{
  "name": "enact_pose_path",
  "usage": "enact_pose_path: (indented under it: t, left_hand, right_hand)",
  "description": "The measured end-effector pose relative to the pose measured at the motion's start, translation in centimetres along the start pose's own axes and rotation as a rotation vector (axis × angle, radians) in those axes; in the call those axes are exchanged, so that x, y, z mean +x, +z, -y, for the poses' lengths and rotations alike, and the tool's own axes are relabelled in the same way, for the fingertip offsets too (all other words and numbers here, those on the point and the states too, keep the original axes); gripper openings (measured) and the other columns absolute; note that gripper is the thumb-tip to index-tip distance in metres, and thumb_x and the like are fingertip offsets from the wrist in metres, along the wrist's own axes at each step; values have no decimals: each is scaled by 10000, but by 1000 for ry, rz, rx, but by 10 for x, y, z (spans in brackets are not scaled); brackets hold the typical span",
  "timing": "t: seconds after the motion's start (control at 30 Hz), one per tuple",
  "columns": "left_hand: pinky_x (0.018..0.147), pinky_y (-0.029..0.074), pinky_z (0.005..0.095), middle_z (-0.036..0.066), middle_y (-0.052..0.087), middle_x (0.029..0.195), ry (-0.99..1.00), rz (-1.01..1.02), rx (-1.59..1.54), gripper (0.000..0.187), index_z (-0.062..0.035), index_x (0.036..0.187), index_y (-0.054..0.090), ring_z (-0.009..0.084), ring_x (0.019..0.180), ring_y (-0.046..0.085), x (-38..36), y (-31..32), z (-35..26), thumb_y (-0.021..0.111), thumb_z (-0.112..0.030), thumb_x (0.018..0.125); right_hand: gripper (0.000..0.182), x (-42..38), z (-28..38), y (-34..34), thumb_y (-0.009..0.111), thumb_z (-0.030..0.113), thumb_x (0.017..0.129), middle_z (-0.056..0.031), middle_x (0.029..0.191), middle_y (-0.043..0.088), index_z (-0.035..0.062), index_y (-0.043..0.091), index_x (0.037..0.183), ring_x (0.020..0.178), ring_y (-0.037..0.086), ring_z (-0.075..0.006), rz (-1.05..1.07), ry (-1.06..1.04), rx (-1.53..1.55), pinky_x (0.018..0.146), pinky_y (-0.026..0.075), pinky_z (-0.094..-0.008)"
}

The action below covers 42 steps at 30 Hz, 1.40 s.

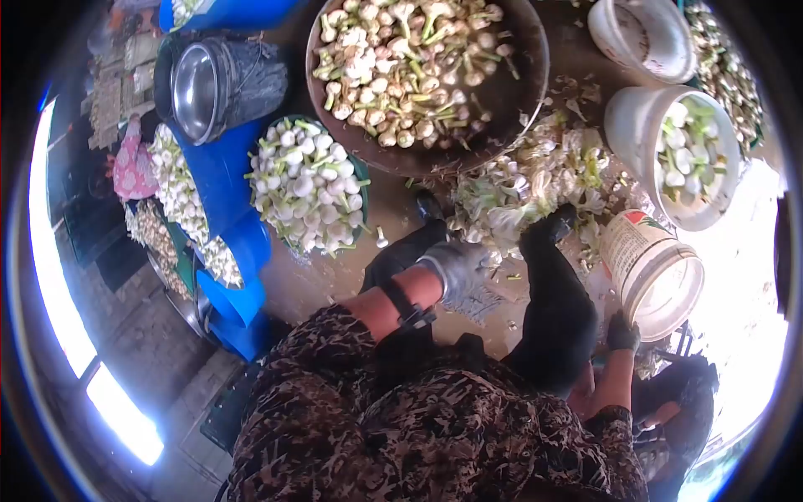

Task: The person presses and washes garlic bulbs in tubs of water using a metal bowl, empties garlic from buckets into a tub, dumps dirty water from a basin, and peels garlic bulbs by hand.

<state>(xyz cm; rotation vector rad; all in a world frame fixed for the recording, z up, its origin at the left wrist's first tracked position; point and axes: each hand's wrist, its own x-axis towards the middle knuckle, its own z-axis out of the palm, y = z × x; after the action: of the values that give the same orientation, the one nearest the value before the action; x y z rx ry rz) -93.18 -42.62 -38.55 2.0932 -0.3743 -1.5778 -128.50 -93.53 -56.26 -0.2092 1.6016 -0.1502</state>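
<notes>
Far left there's a black bucket (261, 77) with a shiny metal bowl (194, 90) at its mouth, then a heaped basket of white bulbs (309, 180), garlic by the looks of it. Dirtier bulbs (418, 58) fill a big round pan (527, 92) right up front, presumably for easy reach. The left hand (458, 272), gloved, is low beside the peelings (523, 192); too blurry to tell whether it's gripping anything. The right hand (623, 332) seems clasped on the rim of a white bucket (642, 251), probably steadying it since it looks tipped. Just beyond sits a garlic-filled pail (629, 125).
</notes>
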Motion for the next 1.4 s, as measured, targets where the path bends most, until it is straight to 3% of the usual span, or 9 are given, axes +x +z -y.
enact_pose_path:
  t: [0.1,0.27,0.53,0.77,0.83,0.97,1.17,1.33,1.4]
  left_hand:
    - [744,492,443,168,653,912,-142,-65,50,271,-79,1074,587,359,833,629,49,-34,-11,574,-249,863]
    - [763,480,457,170,637,829,144,-330,30,195,-67,942,627,373,817,614,111,-18,32,603,-224,829]
    - [802,483,450,138,647,963,416,-440,228,410,-81,1152,577,334,885,620,169,-15,74,633,-275,795]
    - [778,470,430,149,647,965,354,-532,454,291,-47,909,614,308,910,613,111,-43,34,622,-317,803]
    - [819,472,419,139,646,936,580,-720,425,322,-41,983,623,292,919,617,98,-19,35,621,-310,805]
    - [834,472,421,131,654,960,572,-480,486,342,-44,1011,622,288,934,620,33,6,35,629,-319,808]
    - [818,484,426,143,641,956,543,-773,473,370,-30,1050,605,311,902,624,-54,22,64,592,-318,819]
    - [845,496,400,194,628,1046,538,-1079,279,456,-3,1174,556,333,922,627,-145,23,148,550,-374,909]
    - [814,497,331,129,646,1034,368,-1235,144,412,-24,1150,581,232,889,626,-169,13,189,600,-356,906]
  right_hand:
    - [488,9,-12,33,343,368,928,-220,1062,637,3,599,1126,930,624,-339,-118,-41,-263,839,514,-476]
    - [478,57,-44,53,352,365,928,-206,1052,641,6,599,1124,915,626,-332,-126,-54,-371,826,516,-468]
    - [462,97,-94,101,367,360,929,-184,1036,647,11,600,1122,892,629,-321,-65,-125,-477,805,520,-455]
    - [448,34,-134,152,379,355,930,-165,1021,653,16,601,1120,872,632,-312,-75,-228,-530,786,523,-443]
    - [444,3,-152,170,383,354,930,-159,1017,655,17,602,1119,866,632,-309,-81,-234,-540,781,524,-440]
    - [436,-80,-182,194,390,351,931,-148,1009,658,20,602,1118,854,634,-304,-124,-285,-537,770,526,-434]
    - [426,-191,-210,199,399,348,931,-135,999,662,23,603,1117,840,636,-297,-180,-346,-510,757,528,-425]
    - [303,-204,-128,171,435,246,976,-28,927,632,33,587,1128,838,578,-127,575,-1131,-1575,764,456,-294]
    - [338,-261,-166,214,448,290,973,-32,909,612,26,590,1130,817,556,-103,576,-1418,-1691,733,441,-275]
